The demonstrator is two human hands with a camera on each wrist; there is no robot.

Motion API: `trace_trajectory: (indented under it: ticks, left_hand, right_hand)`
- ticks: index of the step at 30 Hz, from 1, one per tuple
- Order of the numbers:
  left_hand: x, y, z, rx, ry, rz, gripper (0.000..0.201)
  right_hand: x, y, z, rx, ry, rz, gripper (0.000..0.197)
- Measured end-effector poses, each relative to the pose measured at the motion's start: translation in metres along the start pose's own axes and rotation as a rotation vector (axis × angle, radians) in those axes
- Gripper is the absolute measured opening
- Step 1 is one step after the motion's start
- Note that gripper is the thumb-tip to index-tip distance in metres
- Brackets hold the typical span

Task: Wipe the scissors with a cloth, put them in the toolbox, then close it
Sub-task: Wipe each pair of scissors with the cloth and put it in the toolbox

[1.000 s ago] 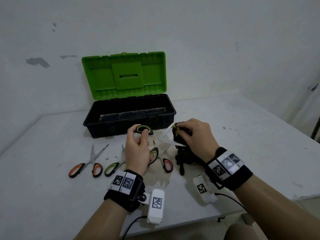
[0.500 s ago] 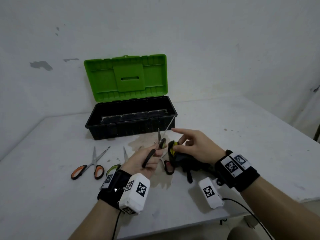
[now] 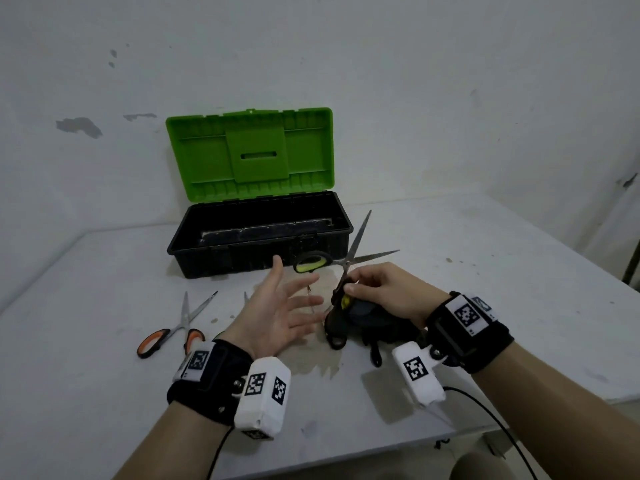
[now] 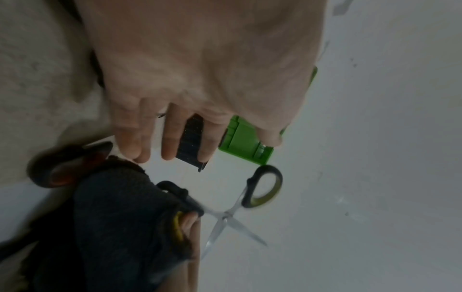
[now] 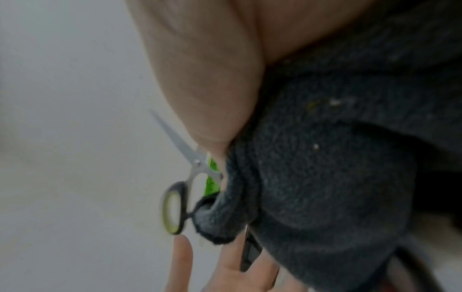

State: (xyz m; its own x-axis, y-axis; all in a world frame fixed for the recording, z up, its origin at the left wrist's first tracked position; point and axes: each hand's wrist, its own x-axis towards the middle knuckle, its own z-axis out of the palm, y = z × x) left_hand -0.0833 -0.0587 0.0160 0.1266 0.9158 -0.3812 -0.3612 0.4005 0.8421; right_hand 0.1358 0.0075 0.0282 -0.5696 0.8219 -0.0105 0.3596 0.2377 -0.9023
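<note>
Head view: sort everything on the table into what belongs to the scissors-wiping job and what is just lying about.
Part of the job:
- yellow-handled scissors, blades open, held by the right hand
- dark cloth under that hand
- open toolbox
- left hand, open, holding nothing

Lying about:
- orange-handled scissors on the table

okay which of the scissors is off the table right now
The yellow-green-handled scissors, blades spread, held up by the right hand together with the dark cloth. The orange-handled scissors lie flat on the table, untouched.

fuzzy cloth [image 5: 325,177], shiny blades [image 3: 360,233] (metal)
</note>
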Motion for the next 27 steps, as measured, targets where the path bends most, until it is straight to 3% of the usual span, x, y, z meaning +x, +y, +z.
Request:
trace_trajectory:
  ticks: [4, 7, 13, 22, 27]
  left_hand:
    - [-0.005, -0.006, 0.020, 0.063, 0.015, 0.131, 0.065]
    - [-0.002, -0.010, 0.027, 0.099, 0.088, 0.180, 0.043]
    - [0.001, -0.010, 0.024, 0.019, 0.204, 0.305, 0.023]
    - [0.003, -0.012, 0.018, 0.162, 0.211, 0.396, 0.021]
    - [0.008, -0.015, 0.017, 0.160, 0.291, 0.406, 0.021]
  right_hand:
    - [0.001, 0.003, 0.011, 0.266, -0.043, 0.174, 0.030]
    - [0.000, 0.002, 0.013, 0.247, -0.100, 0.250, 0.023]
    - [-0.005, -0.005, 0.004, 0.134, -0.123, 0.330, 0.014]
    - [-0.012, -0.006, 0.001, -0.010, -0.082, 0.279, 0.015]
    - [-0.026, -0.005, -0.007, 0.019, -0.058, 0.253, 0.029]
